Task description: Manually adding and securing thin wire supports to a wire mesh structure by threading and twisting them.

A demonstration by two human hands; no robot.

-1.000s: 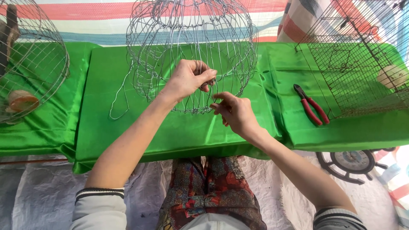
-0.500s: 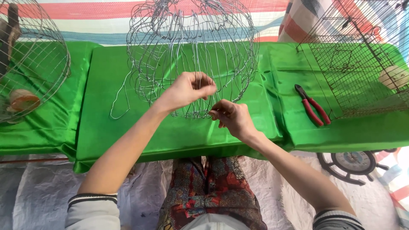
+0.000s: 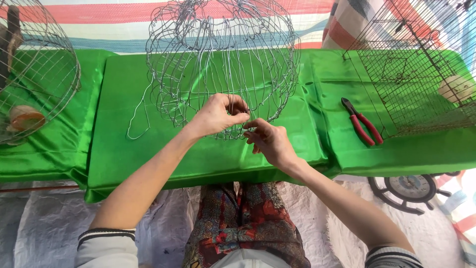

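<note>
A round cage of bent silver wire (image 3: pixel 223 54) stands on the middle green-covered table (image 3: pixel 148 154). My left hand (image 3: pixel 218 113) is closed on the wires at the cage's near lower edge. Just right of it, my right hand (image 3: pixel 267 141) pinches a thin wire end at the same spot, the fingertips of both hands almost touching. A loose length of wire (image 3: pixel 139 119) trails from the cage onto the cloth at the left.
Red-handled pliers (image 3: pixel 362 121) lie on the green cloth at the right, beside a dark rectangular wire cage (image 3: pixel 421 74) with a pale round object (image 3: pixel 456 88) inside. Another round wire cage (image 3: pixel 34 74) sits at the far left. A wheel-shaped object (image 3: pixel 411 188) lies on the floor.
Both hands have shifted slightly on the cage's lower edge, the left fingers curling tighter over the wire. The cage and pliers have stayed in place.
</note>
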